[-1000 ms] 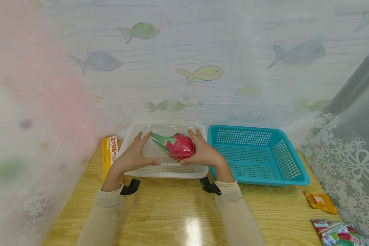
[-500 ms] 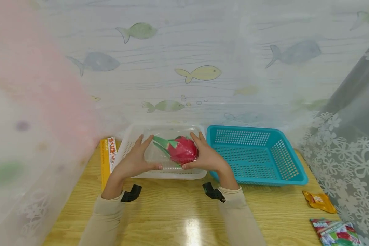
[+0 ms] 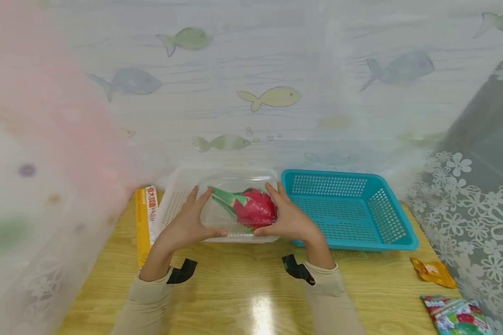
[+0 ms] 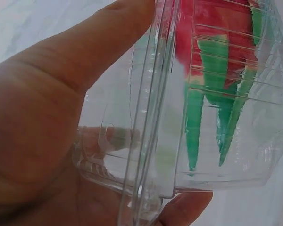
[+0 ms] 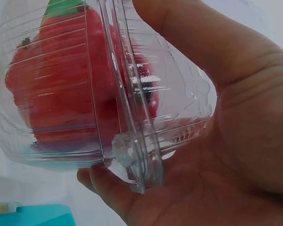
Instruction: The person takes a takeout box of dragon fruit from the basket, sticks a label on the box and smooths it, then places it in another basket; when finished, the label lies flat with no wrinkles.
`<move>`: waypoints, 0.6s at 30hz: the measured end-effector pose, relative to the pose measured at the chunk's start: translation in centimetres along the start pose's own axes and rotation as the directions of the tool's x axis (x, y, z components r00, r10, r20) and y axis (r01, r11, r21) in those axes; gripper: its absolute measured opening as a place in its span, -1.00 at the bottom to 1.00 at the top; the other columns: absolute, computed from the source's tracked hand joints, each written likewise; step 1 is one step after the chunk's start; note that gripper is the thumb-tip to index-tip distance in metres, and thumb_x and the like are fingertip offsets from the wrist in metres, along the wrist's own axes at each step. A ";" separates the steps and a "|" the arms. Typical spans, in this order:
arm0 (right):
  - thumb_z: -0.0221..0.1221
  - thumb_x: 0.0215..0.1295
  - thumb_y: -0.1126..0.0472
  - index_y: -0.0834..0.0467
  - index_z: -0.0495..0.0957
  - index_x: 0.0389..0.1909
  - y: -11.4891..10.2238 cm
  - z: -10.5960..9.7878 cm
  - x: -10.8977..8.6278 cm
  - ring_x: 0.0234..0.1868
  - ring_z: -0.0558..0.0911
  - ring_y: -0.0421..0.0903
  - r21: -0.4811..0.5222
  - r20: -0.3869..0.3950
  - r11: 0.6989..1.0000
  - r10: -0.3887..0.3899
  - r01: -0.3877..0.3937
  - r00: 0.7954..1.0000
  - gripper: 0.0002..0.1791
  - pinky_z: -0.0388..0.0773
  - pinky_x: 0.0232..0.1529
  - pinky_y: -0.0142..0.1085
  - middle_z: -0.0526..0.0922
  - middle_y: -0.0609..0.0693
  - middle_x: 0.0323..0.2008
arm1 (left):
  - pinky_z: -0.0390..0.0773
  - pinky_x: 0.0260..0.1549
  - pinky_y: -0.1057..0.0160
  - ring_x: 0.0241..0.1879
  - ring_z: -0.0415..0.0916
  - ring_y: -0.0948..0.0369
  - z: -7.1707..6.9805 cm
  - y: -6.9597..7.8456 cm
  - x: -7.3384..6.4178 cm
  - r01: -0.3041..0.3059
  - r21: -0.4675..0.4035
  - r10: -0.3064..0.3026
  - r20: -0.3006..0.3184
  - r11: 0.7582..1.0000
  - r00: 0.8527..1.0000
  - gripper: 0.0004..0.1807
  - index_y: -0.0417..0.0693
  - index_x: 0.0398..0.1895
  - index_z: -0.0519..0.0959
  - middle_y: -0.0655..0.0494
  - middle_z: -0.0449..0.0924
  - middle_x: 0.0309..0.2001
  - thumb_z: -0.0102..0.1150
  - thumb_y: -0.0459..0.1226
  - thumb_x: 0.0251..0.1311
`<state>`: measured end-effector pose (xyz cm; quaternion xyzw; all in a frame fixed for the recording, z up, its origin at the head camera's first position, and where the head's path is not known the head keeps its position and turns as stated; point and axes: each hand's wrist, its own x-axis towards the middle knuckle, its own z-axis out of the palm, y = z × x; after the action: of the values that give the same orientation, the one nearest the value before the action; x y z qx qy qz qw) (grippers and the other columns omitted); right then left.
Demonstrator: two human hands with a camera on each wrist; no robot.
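Observation:
A clear plastic clamshell box (image 3: 228, 223) is held between my two hands over the white basket (image 3: 172, 200). Inside it lies a red dragon fruit (image 3: 257, 208) with long green leaf tips pointing left. My left hand (image 3: 188, 222) grips the box's left end, thumb on the near side and fingers beyond. At the other end, my right hand (image 3: 293, 218) holds it the same way. Both wrist views show the clamshell's rim, with the lid pressed against the base; the dragon fruit (image 5: 66, 89) fills much of the box in the right wrist view.
A blue perforated basket (image 3: 335, 174) stands right of the white one. On the left are a yellow box (image 3: 142, 228) and a white pasta packet (image 3: 152, 204). An orange packet (image 3: 433, 272) and a colourful pouch (image 3: 457, 314) lie at the table's right edge.
Both hands have brought the clamshell box with the dragon fruit slightly toward me and to the right. Their grip looks unchanged, and the baskets stay in place.

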<state>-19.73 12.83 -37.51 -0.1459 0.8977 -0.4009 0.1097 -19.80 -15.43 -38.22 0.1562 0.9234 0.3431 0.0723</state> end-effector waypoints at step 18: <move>0.58 -0.03 -0.11 -0.03 -0.17 0.67 -0.8 -0.3 -3.6 0.61 -0.06 0.41 -0.002 -0.030 1.000 0.010 -0.010 1.000 0.39 0.45 0.29 0.28 -0.44 0.16 0.66 | 0.31 0.28 -0.47 0.56 -0.19 -0.44 0.5 2.3 -2.4 0.012 0.006 -0.012 -0.011 1.000 1.000 0.33 0.01 0.67 -0.04 -0.35 -0.41 0.63 0.59 0.14 -0.08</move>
<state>-16.36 13.80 -36.47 -0.1354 0.9004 -0.4017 0.0982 -16.91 -14.32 -37.03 0.1488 0.9258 0.3405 0.0686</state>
